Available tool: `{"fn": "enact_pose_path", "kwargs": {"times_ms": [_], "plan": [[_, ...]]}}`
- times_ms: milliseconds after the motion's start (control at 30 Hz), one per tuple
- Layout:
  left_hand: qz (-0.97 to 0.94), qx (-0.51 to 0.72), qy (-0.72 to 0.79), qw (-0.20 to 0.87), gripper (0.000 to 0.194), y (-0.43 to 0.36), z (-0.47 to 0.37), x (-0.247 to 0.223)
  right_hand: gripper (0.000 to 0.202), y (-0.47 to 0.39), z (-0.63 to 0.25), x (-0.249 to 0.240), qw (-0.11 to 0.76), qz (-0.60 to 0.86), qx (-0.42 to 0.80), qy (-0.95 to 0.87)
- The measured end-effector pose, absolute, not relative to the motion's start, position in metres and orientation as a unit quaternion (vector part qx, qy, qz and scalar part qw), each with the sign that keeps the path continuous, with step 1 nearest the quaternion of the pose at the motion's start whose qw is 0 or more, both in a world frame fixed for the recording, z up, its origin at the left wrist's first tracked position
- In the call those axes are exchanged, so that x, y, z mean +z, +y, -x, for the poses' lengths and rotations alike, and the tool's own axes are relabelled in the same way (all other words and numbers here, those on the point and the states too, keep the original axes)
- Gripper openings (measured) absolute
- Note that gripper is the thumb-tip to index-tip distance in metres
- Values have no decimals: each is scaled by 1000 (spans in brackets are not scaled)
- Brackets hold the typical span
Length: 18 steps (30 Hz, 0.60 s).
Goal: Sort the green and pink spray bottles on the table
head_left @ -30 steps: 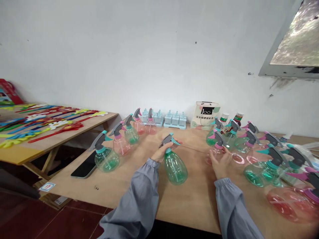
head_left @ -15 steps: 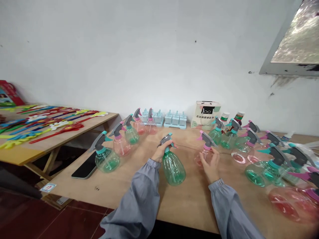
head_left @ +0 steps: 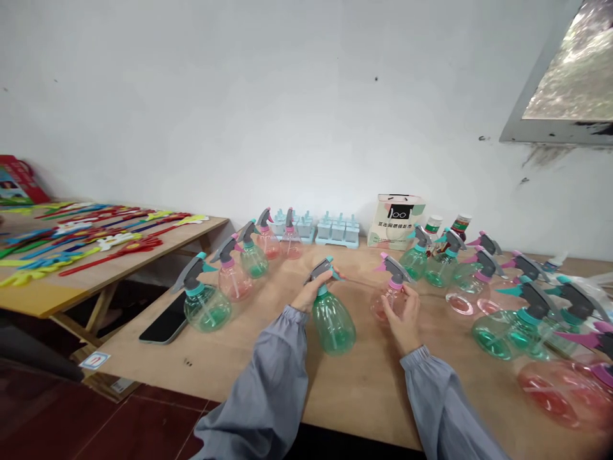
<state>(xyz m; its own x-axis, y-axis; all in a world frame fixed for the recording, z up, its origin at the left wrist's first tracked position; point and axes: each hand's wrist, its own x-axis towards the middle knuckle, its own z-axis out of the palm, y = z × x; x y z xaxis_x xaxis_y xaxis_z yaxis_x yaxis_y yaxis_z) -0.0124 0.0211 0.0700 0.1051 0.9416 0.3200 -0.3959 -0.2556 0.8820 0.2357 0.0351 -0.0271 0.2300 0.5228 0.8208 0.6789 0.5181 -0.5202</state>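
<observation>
Green bottle [head_left: 334,327] and pink bottle [head_left: 383,300] held mid-table

The green bottle is grasped at its neck by the left hand [head_left: 312,292], trigger best left unsqueezed. The pink bottle is gripped near its shoulder by the right hand [head_left: 405,322], best lightly. Bare tabletop [head_left: 275,285] is offered leftward, bounded by the front edge [head_left: 167,388]; rightward room is narrowed by clustered bottles [head_left: 498,335].

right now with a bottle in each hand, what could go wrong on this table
The left hand grips the tilted green spray bottle up near its trigger, so it could slip or be squeezed by accident. The right hand holds a pink spray bottle; swinging it rightward might knock the crowded bottles. If bumped, the leftmost green bottle might tip onto the phone close beside it.
</observation>
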Motion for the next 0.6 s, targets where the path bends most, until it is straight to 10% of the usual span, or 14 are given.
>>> {"fn": "enact_pose_path", "kwargs": {"times_ms": [600], "plan": [[-529, 620, 566, 121, 41, 40, 90, 58, 56, 36, -237, -30, 615, 471, -64, -629]]}}
